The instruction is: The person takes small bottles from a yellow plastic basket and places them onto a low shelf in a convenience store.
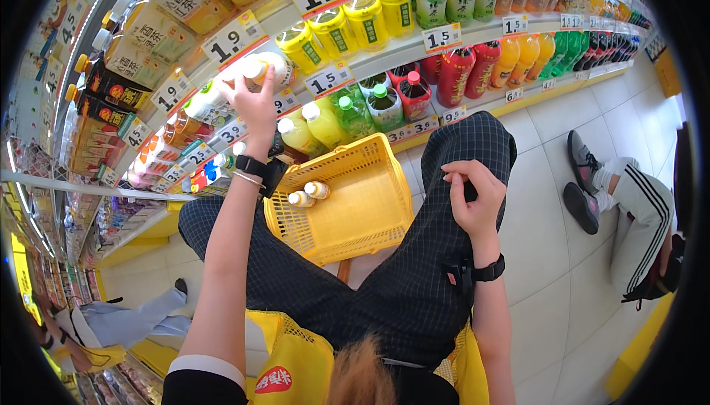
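Observation:
My left hand (252,94) reaches into a lower shelf of drinks, its fingers on a white-capped bottle (280,69); whether it grips the bottle cannot be told. Yellow drink containers (302,47) stand just right of it. My right hand (474,194) is above my right knee, thumb and index finger curled towards each other, with nothing seen between them. Between my knees sits a yellow plastic basket (360,200), in which two small white-capped bottles (317,190) with orange and white labels lie at the left end.
Shelves with price tags (330,79) curve around the front and left. Green-capped bottles (383,105) stand low behind the basket. A person in grey striped trousers (638,211) is on the right; another in light blue trousers (133,313) is at lower left. The floor (532,183) is tiled.

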Demonstrator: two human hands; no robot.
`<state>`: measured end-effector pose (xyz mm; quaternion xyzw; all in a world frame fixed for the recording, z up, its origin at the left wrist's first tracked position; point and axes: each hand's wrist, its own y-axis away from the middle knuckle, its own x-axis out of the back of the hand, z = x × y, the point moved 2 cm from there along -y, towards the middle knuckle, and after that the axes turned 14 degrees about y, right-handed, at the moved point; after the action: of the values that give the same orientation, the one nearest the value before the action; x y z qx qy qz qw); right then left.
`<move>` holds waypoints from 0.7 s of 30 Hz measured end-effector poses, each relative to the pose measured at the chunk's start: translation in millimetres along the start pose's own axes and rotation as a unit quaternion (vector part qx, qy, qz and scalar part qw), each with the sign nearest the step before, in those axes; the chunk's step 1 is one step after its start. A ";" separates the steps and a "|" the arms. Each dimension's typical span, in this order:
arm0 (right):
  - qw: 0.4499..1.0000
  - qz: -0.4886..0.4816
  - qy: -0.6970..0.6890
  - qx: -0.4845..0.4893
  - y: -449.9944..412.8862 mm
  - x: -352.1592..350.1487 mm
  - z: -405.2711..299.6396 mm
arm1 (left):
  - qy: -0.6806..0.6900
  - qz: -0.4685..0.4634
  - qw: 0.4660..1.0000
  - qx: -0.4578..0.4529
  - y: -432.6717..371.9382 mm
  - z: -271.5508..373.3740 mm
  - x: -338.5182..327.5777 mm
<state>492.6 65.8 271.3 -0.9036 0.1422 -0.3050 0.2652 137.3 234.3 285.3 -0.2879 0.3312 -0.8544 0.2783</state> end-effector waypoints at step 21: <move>0.996 -0.076 0.041 0.000 6.7 3.9 -10.0 | 0.054 0.014 0.997 -0.061 101.5 71.7 54.9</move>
<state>488.8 54.8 276.1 -0.8985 0.0839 -0.3612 0.2348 177.4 105.2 272.6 -0.2529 0.4017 -0.8427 0.2541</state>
